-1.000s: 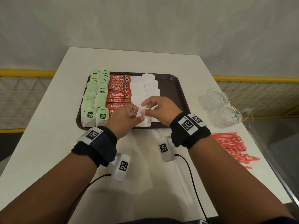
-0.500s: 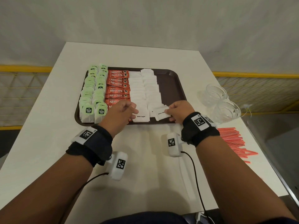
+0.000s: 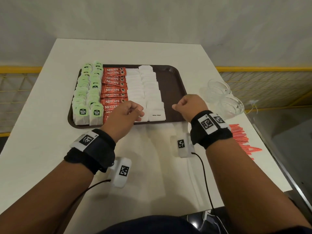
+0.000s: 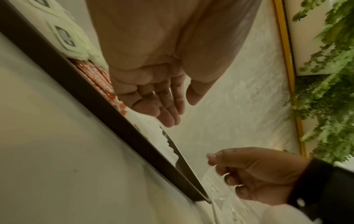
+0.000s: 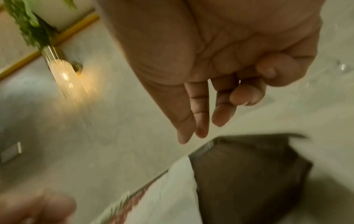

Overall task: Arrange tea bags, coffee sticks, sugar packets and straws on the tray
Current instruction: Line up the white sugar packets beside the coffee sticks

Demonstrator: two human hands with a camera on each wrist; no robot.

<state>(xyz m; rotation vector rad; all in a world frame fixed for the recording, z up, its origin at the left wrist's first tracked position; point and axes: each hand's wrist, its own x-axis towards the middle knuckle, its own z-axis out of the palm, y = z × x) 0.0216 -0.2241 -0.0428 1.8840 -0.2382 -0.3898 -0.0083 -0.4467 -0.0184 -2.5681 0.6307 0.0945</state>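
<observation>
Both hands (image 3: 125, 114) (image 3: 190, 105) hover loosely curled, empty, above tray (image 3: 173, 85).

Tabletop (image 3: 42, 135): was white, square-cornered, with a pale wall behind at 12 o'clock.
Tray (image 3: 173, 85): dark brown, lay flat toward 12 o'clock of the tabletop's middle, its long side across.
Clear cups (image 3: 226, 100): two lay at 3 o'clock of the tray, just beside its rim.
Straws (image 3: 241, 137): a loose red-orange pile lay at 4 o'clock, near the tabletop's edge, apart from the tray.
</observation>
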